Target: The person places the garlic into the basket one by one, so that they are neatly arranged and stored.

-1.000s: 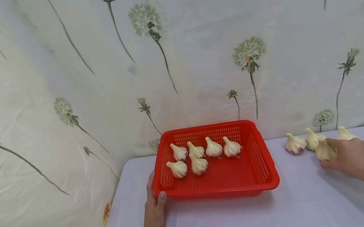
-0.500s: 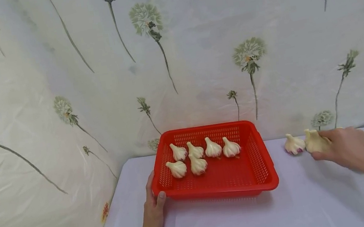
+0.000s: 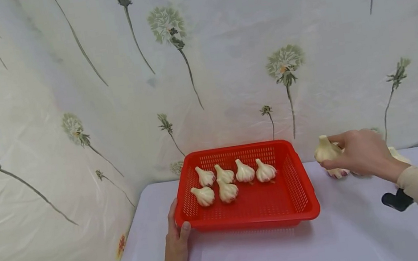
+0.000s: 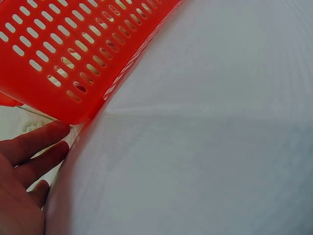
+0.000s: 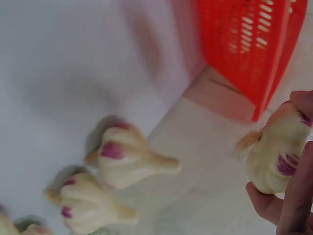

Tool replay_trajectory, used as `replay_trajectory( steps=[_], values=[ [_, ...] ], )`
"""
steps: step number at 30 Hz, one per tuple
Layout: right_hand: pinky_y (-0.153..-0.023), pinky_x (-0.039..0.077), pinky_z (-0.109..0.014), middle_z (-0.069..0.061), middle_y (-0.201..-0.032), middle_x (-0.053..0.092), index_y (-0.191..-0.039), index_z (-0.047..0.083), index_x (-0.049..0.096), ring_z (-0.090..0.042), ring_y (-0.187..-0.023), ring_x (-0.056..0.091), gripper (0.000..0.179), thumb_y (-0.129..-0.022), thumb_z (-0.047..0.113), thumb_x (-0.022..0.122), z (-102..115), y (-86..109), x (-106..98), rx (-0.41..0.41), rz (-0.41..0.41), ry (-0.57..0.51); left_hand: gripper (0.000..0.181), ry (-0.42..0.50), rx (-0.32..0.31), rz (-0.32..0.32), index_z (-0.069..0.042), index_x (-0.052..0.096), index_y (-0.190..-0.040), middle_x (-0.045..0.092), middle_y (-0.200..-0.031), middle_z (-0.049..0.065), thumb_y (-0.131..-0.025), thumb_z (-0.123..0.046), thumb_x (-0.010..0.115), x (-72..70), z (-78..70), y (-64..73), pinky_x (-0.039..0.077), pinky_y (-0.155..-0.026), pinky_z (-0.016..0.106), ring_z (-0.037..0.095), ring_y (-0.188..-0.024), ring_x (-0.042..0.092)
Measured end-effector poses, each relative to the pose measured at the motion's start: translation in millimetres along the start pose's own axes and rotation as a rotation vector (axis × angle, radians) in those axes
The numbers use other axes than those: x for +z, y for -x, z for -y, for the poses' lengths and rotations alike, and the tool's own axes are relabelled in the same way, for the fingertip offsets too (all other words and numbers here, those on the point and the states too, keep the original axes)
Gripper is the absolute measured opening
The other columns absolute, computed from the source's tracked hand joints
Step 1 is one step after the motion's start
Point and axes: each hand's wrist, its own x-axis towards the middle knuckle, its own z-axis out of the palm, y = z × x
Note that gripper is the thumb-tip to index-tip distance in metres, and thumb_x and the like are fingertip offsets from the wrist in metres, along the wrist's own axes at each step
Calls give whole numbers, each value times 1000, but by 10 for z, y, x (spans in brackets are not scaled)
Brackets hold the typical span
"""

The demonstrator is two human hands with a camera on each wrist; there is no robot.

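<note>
My right hand (image 3: 364, 152) pinches a garlic bulb (image 3: 326, 150) between thumb and fingers, stem up, lifted above the table to the right of the red plastic basket (image 3: 247, 223). In the right wrist view that bulb (image 5: 276, 154) shows purple streaks and a tuft of roots. My left hand (image 3: 176, 246) holds the basket's near left corner, thumb at the front and fingers along the left side; in the left wrist view its fingers (image 4: 41, 142) touch the corner. Several garlic bulbs (image 3: 245, 171) lie inside the basket, towards its back and left.
More garlic bulbs lie on the white-covered table (image 3: 252, 259) at the right; one bulb (image 3: 338, 173) is partly hidden below the held one, another bulb (image 3: 399, 155) behind my right wrist. A flower-patterned curtain (image 3: 225, 78) hangs behind the table.
My right hand has lifted a garlic bulb from the group at the right and moved left and up with it. My left hand and the basket have stayed in place.
</note>
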Motion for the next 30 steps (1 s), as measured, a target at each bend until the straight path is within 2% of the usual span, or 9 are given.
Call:
replay_trajectory(
  steps=[4,8,11,15,20,23,26,30],
  values=[
    [-47,39,-29,-16,-90,74,-126,-1,66,-19,-62,55,86,-68,61,82,168,-102,33,-2,15,-63,64,1,10,14,-34,20,-157,43,-153,8,-101,-26,51,-26,-170,39,44,-104,56,31,-133,49],
    [-49,45,-30,-21,-102,73,-128,1,65,-20,-69,59,83,-70,57,83,349,-189,86,8,56,-142,65,-6,14,27,-26,21,-158,44,-152,14,-101,-28,51,-59,-352,84,44,-104,57,35,-133,50],
    [-49,49,-31,-20,-103,73,-128,2,65,-21,-69,60,77,-71,49,85,486,-244,131,8,80,-202,64,-8,13,20,-27,21,-158,44,-152,13,-101,-28,52,-59,-366,90,42,-105,59,35,-134,49],
    [-51,51,-30,-19,-106,72,-128,4,66,-22,-75,61,77,-68,48,86,655,-319,216,10,106,-255,64,-16,16,23,-27,21,-158,42,-154,12,-101,-28,51,-69,-387,85,41,-106,59,34,-135,48],
    [-56,51,-30,-14,-106,73,-123,9,71,-26,-88,61,68,-67,43,87,828,-424,356,-31,95,-255,64,3,26,23,-28,20,-158,40,-155,11,-101,-27,51,-65,-295,58,42,-106,58,33,-136,47],
    [-62,53,-32,-12,-104,74,-119,10,73,-27,-89,63,62,-67,40,88,887,-481,433,-73,79,-232,64,4,27,11,-34,20,-157,41,-155,6,-101,-25,51,-40,-157,24,42,-106,58,29,-135,47],
    [-66,55,-34,-13,-106,74,-118,8,73,-27,-91,65,63,-66,39,89,920,-523,494,-92,98,-234,64,-8,24,3,-40,21,-155,43,-153,0,-101,-25,51,-21,-33,-4,44,-104,56,25,-134,49],
    [-63,53,-32,-11,-96,72,-105,8,76,-25,-85,62,54,-65,40,90,954,-589,537,-112,135,-263,64,-18,24,15,-44,19,-154,43,-152,-5,-101,-28,51,-27,19,-19,47,-102,52,22,-133,49]
  ],
)
